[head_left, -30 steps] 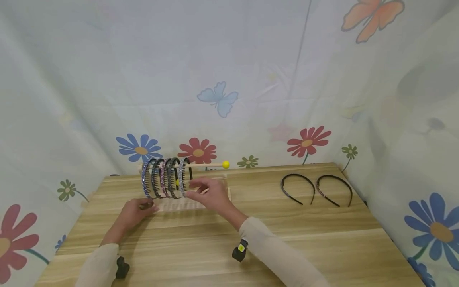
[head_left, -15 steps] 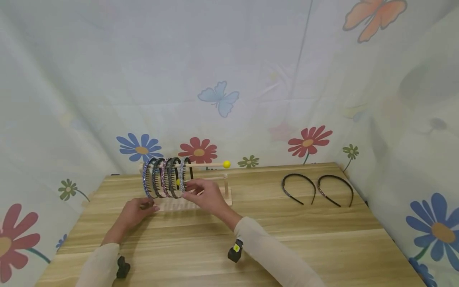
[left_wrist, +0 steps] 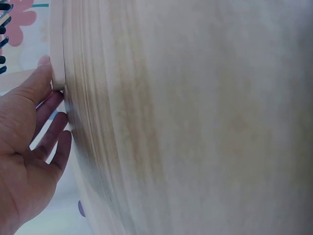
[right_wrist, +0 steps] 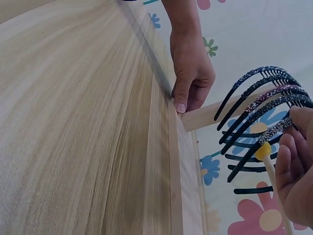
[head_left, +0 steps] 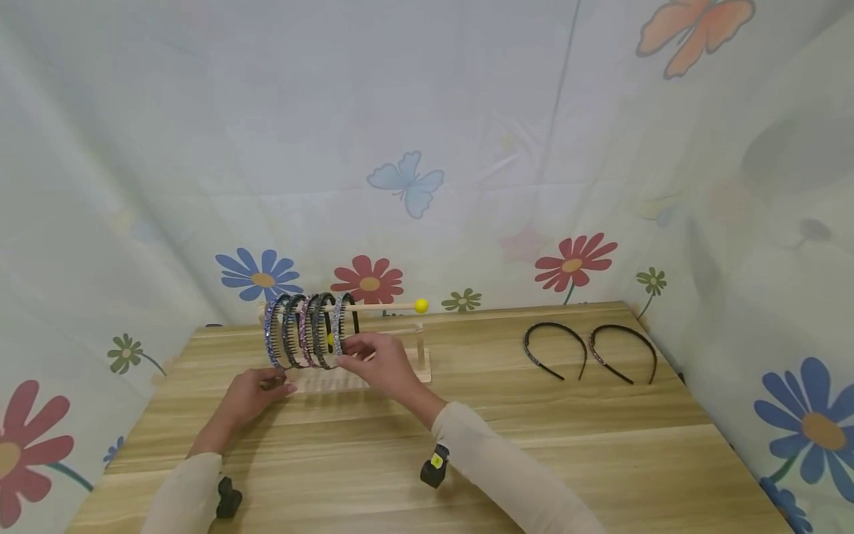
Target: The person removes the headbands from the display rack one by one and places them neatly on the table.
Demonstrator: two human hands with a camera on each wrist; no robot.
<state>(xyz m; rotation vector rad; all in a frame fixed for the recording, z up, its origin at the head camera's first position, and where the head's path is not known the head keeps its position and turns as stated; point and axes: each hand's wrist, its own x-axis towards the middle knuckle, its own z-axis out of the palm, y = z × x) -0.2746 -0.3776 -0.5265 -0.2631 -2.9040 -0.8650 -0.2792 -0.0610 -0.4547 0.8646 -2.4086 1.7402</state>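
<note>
A wooden headband rack (head_left: 423,365) with yellow ball tips stands at the back left of the table, several glittery toothed headbands hanging on its upper rod. My left hand (head_left: 247,397) grips the rack's left end; in the left wrist view the thumb lies along the base (left_wrist: 57,44), with fingers at its corner. My right hand (head_left: 387,363) pinches the silvery headband (head_left: 338,326), rightmost on the rod, near its lower front. To its left hang dark ones, a pink one (head_left: 303,334) and, farthest left, a blue one (head_left: 269,334).
Two dark headbands lie on the right of the wood-grain table (head_left: 507,460): one nearer the middle (head_left: 534,360), another beside it (head_left: 600,361). A yellow ball (head_left: 421,305) tips the upper rod. Behind hangs a flower-printed cloth (head_left: 467,133).
My right hand has moved slightly left and down along the silvery headband, uncovering more of the rack's right post. My left hand has stayed at the base.
</note>
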